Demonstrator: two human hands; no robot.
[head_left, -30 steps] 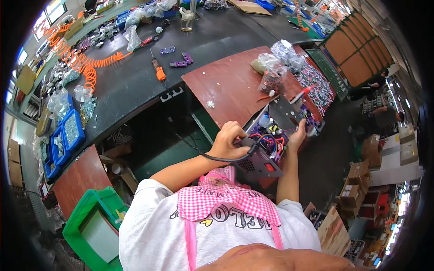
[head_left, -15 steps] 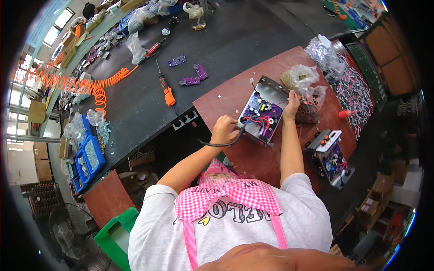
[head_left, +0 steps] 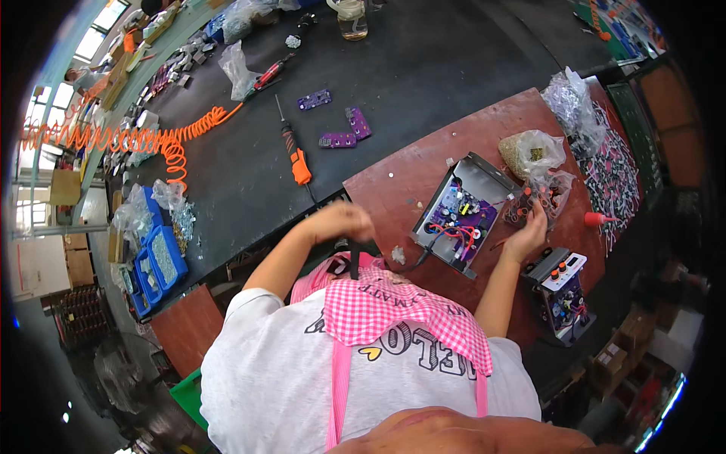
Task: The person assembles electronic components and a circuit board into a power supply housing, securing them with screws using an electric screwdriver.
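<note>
- Your left hand, blurred, curls near your apron, grip unclear
- Your right hand is at the plastic bag; I cannot tell if it's pinching
- The metal box lies open on the red board

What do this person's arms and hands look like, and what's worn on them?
The left hand, blurred here, and the right hand show no gloves. Short, plain, pale-grey fabric sleeves leave the forearms bare, with no watch or bracelet visible.
</note>
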